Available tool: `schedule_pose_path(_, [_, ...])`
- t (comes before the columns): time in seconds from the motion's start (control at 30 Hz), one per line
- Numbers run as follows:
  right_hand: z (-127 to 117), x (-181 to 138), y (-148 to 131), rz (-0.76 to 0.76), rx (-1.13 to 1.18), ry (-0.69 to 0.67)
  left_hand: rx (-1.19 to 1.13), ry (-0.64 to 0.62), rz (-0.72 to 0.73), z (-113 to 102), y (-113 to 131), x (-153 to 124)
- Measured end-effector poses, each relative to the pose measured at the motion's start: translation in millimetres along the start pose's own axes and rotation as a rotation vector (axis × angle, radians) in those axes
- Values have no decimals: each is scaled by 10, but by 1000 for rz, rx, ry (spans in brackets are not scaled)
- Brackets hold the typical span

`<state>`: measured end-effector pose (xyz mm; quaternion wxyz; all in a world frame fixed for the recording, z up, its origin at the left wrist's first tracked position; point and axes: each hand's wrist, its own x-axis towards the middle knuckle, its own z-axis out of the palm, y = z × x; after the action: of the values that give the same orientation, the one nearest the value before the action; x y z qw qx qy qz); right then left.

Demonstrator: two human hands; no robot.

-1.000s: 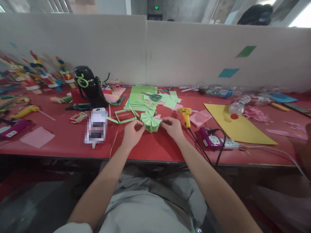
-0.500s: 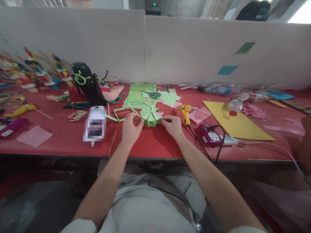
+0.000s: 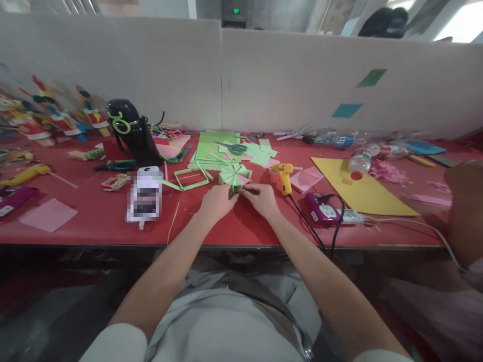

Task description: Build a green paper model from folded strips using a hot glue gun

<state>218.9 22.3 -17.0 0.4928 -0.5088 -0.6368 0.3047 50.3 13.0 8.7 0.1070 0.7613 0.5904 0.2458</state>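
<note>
A round, pleated green paper shape (image 3: 233,174), folded like a flower with one pink patch, lies on the red table straight ahead of me. At its near edge my left hand (image 3: 220,200) pinches the folded paper between thumb and fingers. My right hand (image 3: 260,197) grips the same near edge from the other side, its fingertips close to those of the left. The fingers hide the piece of edge between them. Left of the shape lie green paper strips (image 3: 190,179) bent into a frame. A yellow glue gun (image 3: 284,177) sits to the right of my right hand.
Behind the shape are scissors (image 3: 233,148) on green sheets (image 3: 217,143). A phone (image 3: 145,195) and black bottle (image 3: 132,133) stand left. To the right are a purple power box (image 3: 320,209), cables, yellow sheet (image 3: 350,186) and plastic bottles (image 3: 360,162). Another person's arm (image 3: 466,211) is far right.
Both hands have come from the shape's left and right sides to its near edge, close together. The view has shifted slightly, and the other person's arm reaches further in.
</note>
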Motion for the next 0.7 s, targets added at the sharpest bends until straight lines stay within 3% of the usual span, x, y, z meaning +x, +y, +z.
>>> schedule_pose_path(0.13, [-5, -66, -113, -100, -32, -86, 76, -52, -23, -166, -128, 141])
schedule_pose_path(0.23, [-33, -91, -179, -151, -63, 19, 109, -107, 49, -316, -267, 282])
schedule_pose_path(0.33, [-83, -14, -178, -148, -95, 122, 171, -91, 9, -393, -390, 387])
schedule_pose_path(0.57, [-137, 475, -122, -7, 26, 242, -79, -46, 130, -299, -474, 300])
schedule_pose_path(0.7, [-73, 615, -12, -30, 55, 390, -111, -61, 104, -265, -418, 205])
